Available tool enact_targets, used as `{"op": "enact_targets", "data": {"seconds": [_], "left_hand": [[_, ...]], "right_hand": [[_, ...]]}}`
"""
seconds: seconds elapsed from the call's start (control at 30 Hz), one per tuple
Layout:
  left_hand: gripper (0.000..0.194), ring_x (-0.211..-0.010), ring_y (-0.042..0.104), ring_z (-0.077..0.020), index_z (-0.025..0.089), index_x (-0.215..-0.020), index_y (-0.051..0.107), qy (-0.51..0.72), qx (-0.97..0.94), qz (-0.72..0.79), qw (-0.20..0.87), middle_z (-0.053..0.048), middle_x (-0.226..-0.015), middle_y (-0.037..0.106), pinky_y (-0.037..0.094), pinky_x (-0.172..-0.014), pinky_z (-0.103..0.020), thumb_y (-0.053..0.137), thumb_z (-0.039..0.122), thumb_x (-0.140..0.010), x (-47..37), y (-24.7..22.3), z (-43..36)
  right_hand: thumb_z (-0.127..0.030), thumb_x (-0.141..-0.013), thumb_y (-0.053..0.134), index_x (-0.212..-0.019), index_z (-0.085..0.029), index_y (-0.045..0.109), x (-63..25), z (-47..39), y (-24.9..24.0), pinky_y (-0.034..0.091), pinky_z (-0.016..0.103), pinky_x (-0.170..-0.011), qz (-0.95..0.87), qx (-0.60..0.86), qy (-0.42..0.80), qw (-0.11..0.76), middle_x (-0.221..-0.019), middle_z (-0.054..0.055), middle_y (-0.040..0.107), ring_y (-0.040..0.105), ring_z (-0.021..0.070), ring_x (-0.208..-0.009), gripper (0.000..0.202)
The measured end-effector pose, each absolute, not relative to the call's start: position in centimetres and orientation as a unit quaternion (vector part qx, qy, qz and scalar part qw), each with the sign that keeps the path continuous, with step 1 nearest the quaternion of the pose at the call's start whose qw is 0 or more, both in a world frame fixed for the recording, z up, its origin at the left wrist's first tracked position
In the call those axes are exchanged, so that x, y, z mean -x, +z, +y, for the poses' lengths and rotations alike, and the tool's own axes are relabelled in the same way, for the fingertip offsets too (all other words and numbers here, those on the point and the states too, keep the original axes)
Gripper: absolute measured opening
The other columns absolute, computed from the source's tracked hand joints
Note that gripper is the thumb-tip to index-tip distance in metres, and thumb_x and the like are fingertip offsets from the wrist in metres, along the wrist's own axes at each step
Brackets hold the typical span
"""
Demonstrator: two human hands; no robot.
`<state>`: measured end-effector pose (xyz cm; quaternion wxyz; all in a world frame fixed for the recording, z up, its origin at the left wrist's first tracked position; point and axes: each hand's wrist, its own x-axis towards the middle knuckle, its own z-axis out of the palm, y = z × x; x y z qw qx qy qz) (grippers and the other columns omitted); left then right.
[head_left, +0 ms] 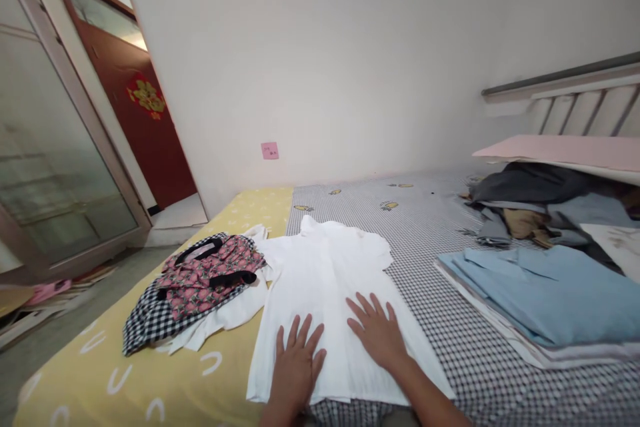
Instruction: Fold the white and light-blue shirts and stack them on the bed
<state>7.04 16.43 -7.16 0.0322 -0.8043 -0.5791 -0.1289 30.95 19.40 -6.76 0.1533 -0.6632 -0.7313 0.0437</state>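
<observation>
A white short-sleeved shirt (327, 273) lies spread out on the bed, collar toward the wall and hem toward me. My left hand (299, 360) rests on its lower left part, fingers spread. Flat on the lower right part is my right hand (377, 330), its fingers also apart. Neither hand grips the cloth. Left of the shirt sits a loose heap with a pink patterned garment (200, 280), a black-and-white checked cloth (140, 320) and a white cloth (225, 320). The shirt's left sleeve touches that heap.
At the right is a folded stack topped by a light blue shirt (550, 293). Behind it lie dark clothes (530, 183) under a pink board (565, 150). The bed has a yellow sheet (125, 380) and a checked sheet (425, 227). A wall (350, 67) stands behind.
</observation>
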Motion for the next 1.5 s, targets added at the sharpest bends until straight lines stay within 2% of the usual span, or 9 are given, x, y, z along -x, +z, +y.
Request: {"op": "enact_targets", "data": {"seconds": [0.27, 0.57, 0.67, 0.77, 0.9, 1.07, 1.23, 1.4, 1.5], "left_hand": [[0.045, -0.151, 0.029, -0.0283, 0.048, -0.144, 0.044, -0.146, 0.789, -0.597, -0.005, 0.01, -0.159, 0.036, 0.021, -0.123, -0.065, 0.041, 0.044, -0.099, -7.4, -6.9, 16.3], [0.048, -0.151, 0.028, -0.033, 0.038, -0.146, 0.047, -0.13, 0.753, -0.645, -0.021, 0.002, -0.159, 0.039, 0.02, -0.12, -0.069, 0.037, 0.043, -0.099, -8.6, -7.3, 16.5], [0.045, -0.141, 0.045, -0.0394, 0.03, -0.13, 0.065, -0.117, 0.729, -0.674, -0.023, -0.007, -0.148, 0.057, 0.028, -0.113, -0.074, 0.038, 0.048, -0.099, -10.7, -4.8, 17.5], [0.046, -0.132, 0.055, -0.0354, 0.024, -0.126, 0.067, -0.173, 0.718, -0.673, 0.05, -0.014, -0.141, 0.062, 0.027, -0.115, -0.072, 0.033, 0.042, -0.101, -13.7, -1.6, 19.6], [0.051, -0.151, 0.03, -0.0283, 0.035, -0.151, 0.039, -0.226, 0.778, -0.581, 0.085, -0.006, -0.162, 0.035, 0.022, -0.121, -0.065, 0.035, 0.037, -0.101, -16.4, -2.0, 22.8], [0.05, -0.149, 0.033, -0.029, 0.037, -0.15, 0.039, -0.177, 0.794, -0.581, 0.023, -0.001, -0.16, 0.038, 0.028, -0.12, -0.063, 0.035, 0.042, -0.101, -16.3, -7.6, 24.2], [0.049, -0.148, 0.035, -0.0301, 0.036, -0.148, 0.042, -0.202, 0.786, -0.581, 0.056, -0.001, -0.158, 0.039, 0.031, -0.12, -0.063, 0.037, 0.041, -0.1, -16.4, -8.3, 23.6], [0.049, -0.145, 0.042, -0.0276, 0.038, -0.148, 0.04, -0.244, 0.774, -0.569, 0.132, 0.001, -0.156, 0.045, 0.037, -0.116, -0.061, 0.041, 0.033, -0.099, -16.8, -8.9, 23.7], [0.051, -0.143, 0.045, -0.0267, 0.038, -0.148, 0.038, -0.269, 0.758, -0.571, 0.163, 0.001, -0.155, 0.046, 0.038, -0.115, -0.061, 0.041, 0.03, -0.098, -17.0, -10.3, 24.1]], "right_hand": [[-0.05, -0.1, 0.038, -0.149, -0.038, 0.046, -37.0, 18.6, -8.7, 0.018, 0.067, -0.117, -0.641, 0.753, -0.055, 0.141, -0.159, -0.002, 0.041, 0.029, 0.0361, -0.149, 0.051], [-0.047, -0.097, 0.041, -0.145, -0.035, 0.052, -36.5, 18.3, -9.0, 0.018, 0.067, -0.117, -0.637, 0.743, -0.093, 0.184, -0.155, 0.0, 0.048, 0.034, 0.037, -0.146, 0.05], [-0.047, -0.097, 0.041, -0.144, -0.036, 0.053, -36.6, 18.4, -9.2, 0.02, 0.068, -0.116, -0.637, 0.74, -0.1, 0.191, -0.153, 0.0, 0.05, 0.037, 0.0376, -0.144, 0.05], [-0.048, -0.098, 0.041, -0.145, -0.036, 0.052, -36.6, 18.6, -9.3, 0.02, 0.068, -0.116, -0.639, 0.739, -0.106, 0.186, -0.154, 0.0, 0.049, 0.037, 0.0381, -0.145, 0.05], [-0.046, -0.098, 0.041, -0.146, -0.035, 0.051, -36.6, 18.3, -9.2, 0.019, 0.069, -0.117, -0.641, 0.739, -0.101, 0.183, -0.155, -0.001, 0.047, 0.035, 0.0377, -0.146, 0.05], [-0.046, -0.096, 0.043, -0.146, -0.037, 0.05, -37.4, 18.3, -8.5, 0.017, 0.068, -0.118, -0.639, 0.75, -0.032, 0.168, -0.157, -0.002, 0.044, 0.031, 0.0363, -0.148, 0.051], [-0.039, -0.093, 0.045, -0.13, -0.034, 0.065, -37.0, 22.8, -4.2, 0.03, 0.07, -0.11, -0.614, 0.764, 0.109, 0.162, -0.153, 0.004, 0.05, 0.041, 0.0369, -0.143, 0.042], [-0.017, -0.096, 0.029, -0.145, -0.034, 0.05, -32.4, 30.7, -1.7, 0.019, 0.056, -0.12, -0.67, 0.7, 0.06, 0.24, -0.163, -0.002, 0.035, 0.025, 0.0219, -0.152, 0.056], [-0.027, -0.101, 0.027, -0.151, -0.04, 0.04, -31.1, 35.1, -2.8, 0.015, 0.054, -0.122, -0.739, 0.647, 0.059, 0.179, -0.164, -0.006, 0.033, 0.02, 0.0204, -0.153, 0.053]]}}
